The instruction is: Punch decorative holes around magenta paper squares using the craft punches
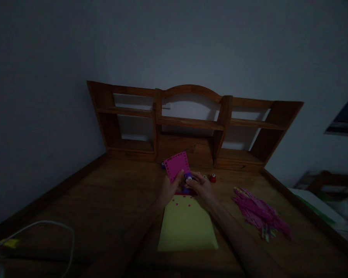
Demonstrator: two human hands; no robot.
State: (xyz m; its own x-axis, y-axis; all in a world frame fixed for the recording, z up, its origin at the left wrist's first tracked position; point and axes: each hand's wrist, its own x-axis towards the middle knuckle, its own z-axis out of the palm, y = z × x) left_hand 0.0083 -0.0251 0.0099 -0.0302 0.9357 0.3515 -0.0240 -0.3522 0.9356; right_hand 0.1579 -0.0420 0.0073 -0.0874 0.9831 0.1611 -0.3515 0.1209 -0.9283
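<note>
My left hand (170,190) is closed on a square of pink paper (176,165), thumb on its face, and holds it tilted up above the desk. Dark holes run along the paper's edges. At the paper's lower right corner, my right hand (203,188) grips a small purple craft punch (188,177) with an eye-like white spot. Whether the paper's edge sits inside the punch is too dark to tell. Beneath both hands lies a yellow sheet (188,227), with several small pink dots (189,205) scattered near its top. A red edge shows just behind the sheet.
A red punch (213,178) stands right of my hands, and a dark blue one (162,165) behind the paper. Pink strips (258,212) lie heaped on the desk's right side. A wooden shelf unit (188,122) closes off the back. A white cable (72,239) curls at front left.
</note>
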